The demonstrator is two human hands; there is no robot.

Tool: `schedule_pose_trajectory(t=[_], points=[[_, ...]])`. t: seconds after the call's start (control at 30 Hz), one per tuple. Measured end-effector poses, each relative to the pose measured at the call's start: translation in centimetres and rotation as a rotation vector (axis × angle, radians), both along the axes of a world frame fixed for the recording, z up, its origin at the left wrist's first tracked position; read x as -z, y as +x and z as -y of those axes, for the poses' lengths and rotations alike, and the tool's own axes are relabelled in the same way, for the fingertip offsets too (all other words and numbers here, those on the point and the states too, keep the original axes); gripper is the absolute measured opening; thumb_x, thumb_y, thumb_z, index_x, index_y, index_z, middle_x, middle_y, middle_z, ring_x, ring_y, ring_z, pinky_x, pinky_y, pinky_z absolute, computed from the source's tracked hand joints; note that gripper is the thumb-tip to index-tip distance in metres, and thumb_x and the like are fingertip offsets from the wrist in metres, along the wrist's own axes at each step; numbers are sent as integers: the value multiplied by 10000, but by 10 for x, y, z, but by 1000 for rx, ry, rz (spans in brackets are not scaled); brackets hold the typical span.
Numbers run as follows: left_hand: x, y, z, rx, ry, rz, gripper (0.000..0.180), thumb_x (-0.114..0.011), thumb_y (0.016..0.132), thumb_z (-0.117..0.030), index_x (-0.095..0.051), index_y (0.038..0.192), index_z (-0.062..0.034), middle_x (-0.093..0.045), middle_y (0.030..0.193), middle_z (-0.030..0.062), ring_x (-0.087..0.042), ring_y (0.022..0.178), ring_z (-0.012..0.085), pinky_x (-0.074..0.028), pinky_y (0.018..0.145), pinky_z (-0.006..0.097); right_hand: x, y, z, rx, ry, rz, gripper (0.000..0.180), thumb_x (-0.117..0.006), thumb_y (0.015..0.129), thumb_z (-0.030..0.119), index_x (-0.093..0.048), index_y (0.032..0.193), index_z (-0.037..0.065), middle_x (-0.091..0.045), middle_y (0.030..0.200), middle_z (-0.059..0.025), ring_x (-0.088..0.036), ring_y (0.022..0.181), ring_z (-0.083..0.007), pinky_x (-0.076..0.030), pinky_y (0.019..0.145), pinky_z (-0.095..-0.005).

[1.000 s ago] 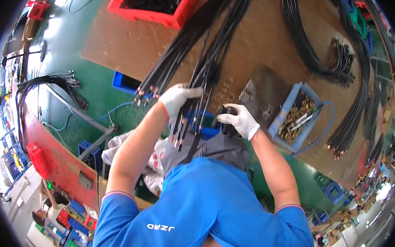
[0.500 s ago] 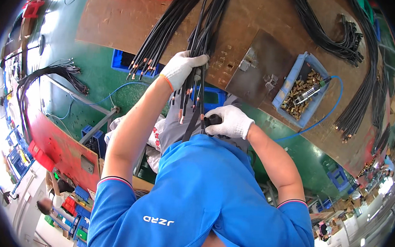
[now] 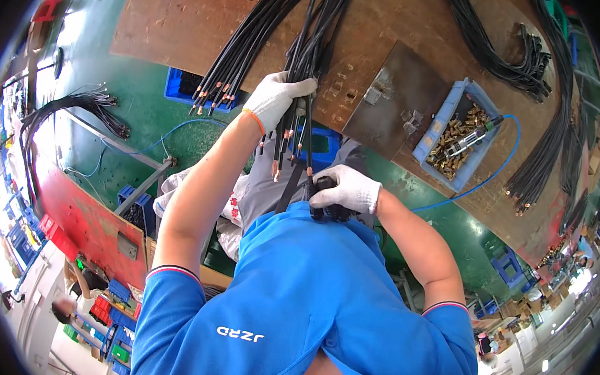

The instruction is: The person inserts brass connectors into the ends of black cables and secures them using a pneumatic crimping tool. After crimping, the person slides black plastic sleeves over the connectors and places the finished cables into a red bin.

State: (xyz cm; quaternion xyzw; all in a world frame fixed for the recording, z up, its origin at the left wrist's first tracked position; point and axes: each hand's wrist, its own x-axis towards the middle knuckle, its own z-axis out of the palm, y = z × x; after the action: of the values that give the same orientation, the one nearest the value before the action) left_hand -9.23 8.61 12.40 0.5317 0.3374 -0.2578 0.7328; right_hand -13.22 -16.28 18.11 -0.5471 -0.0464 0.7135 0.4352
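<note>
My left hand (image 3: 275, 102), in a white glove with an orange cuff, is closed around a bundle of black cables (image 3: 310, 47) at the table's near edge. Bare copper ends (image 3: 276, 172) hang below that fist at different heights. Close to my waist, my right hand (image 3: 346, 189), also white-gloved, grips several small black sleeves (image 3: 324, 183). One cable from the bundle reaches down to these sleeves, its copper end (image 3: 309, 171) right by my right fingers. Whether that end sits inside a sleeve cannot be made out.
More cut cables (image 3: 216, 89) lie left on the brown table (image 3: 186, 26). A dark metal plate (image 3: 394, 100) and a light blue bin (image 3: 423, 154) of brass fittings, with an air tool (image 3: 469, 139) on top, stand right. Blue crates (image 3: 324, 148) and a blue hose (image 3: 450, 202) are lower.
My right hand has shifted slightly downward with the sleeves. One cable's copper end now shows more plainly beside them. My left hand keeps its grip on the bundle.
</note>
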Motion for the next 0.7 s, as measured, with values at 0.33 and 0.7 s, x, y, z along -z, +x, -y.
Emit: schedule_pose_trajectory(t=[0.33,0.7], points=[[-8,4,1,52,83,-34,247,-831,948,-276,-740,1005,-54,-692,778,-2,-619,602,83,-517,564,249,42,-11,-22,216,-58,-49,196,-846,854,188,-751,935,37,-709,821,-15,-659,714,-105,-555,677,-295],[-10,5,-21,179,216,-45,302,-719,1019,-331,-719,1031,-29,-691,810,26,-621,648,92,-509,584,264,51,63,-67,444,-162,-83,224,-800,856,159,-780,1011,-1,-778,841,-118,-721,637,-208,-563,599,-345]])
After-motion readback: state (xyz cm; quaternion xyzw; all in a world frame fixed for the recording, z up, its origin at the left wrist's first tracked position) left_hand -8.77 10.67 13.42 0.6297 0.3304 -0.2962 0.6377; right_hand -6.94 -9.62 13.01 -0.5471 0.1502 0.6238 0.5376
